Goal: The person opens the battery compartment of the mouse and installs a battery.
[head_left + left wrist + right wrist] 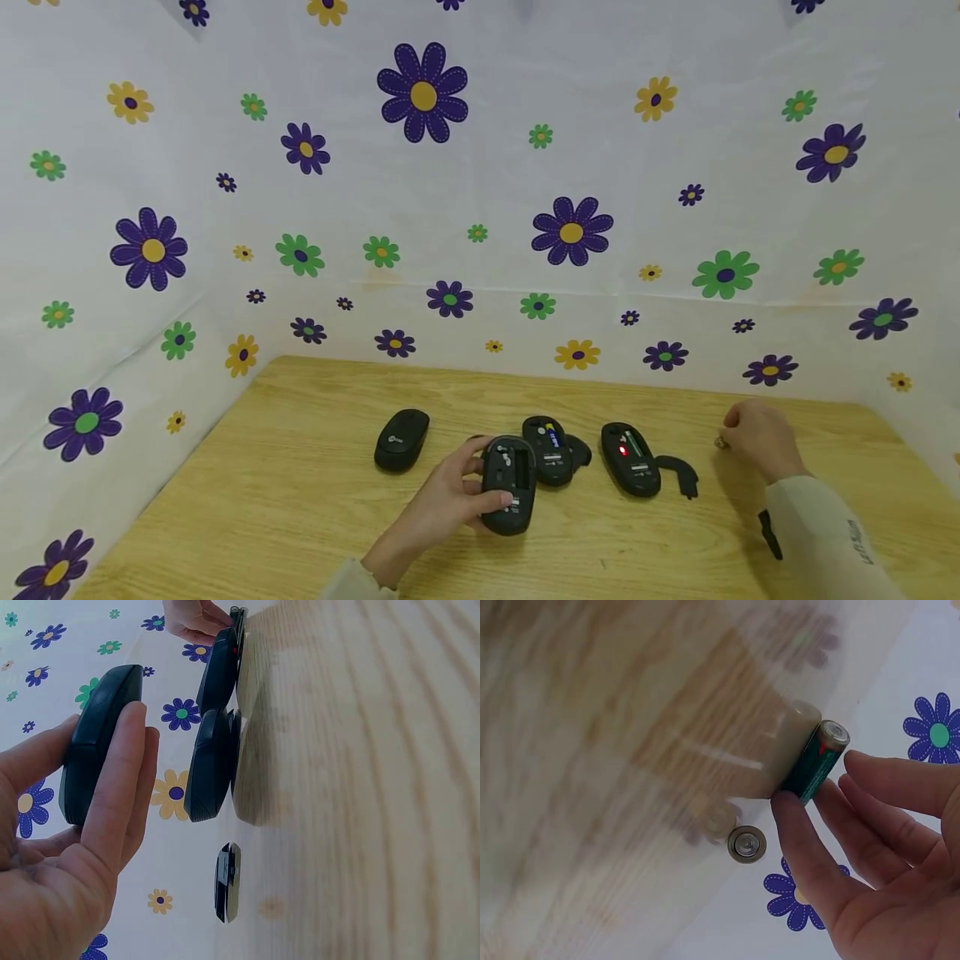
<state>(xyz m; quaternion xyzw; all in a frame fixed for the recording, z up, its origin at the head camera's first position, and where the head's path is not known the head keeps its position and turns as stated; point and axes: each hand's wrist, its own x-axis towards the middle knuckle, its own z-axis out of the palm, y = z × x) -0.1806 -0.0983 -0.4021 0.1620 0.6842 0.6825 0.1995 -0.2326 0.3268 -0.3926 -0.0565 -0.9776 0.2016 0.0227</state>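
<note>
My left hand [442,504] holds a black computer mouse [510,521] with its underside toward the head camera. Its battery slot [522,469] is uncovered and bare. In the left wrist view the thumb and fingers grip the mouse [96,746] by its sides, above the table. At the right, my right hand [761,437] is down at the tabletop. The right wrist view shows its thumb and fingertips around a green battery [810,766] that lies at the table surface. A second battery [747,844] lies just beside it, end toward the camera.
On the wooden table [315,500], a black mouse [401,440] sits right side up at left. Two overturned mice have batteries in: one [551,462] beside its cover [579,452], another [633,471] with a red light, its curved cover [681,473] alongside. A flowered cloth [480,175] stands behind.
</note>
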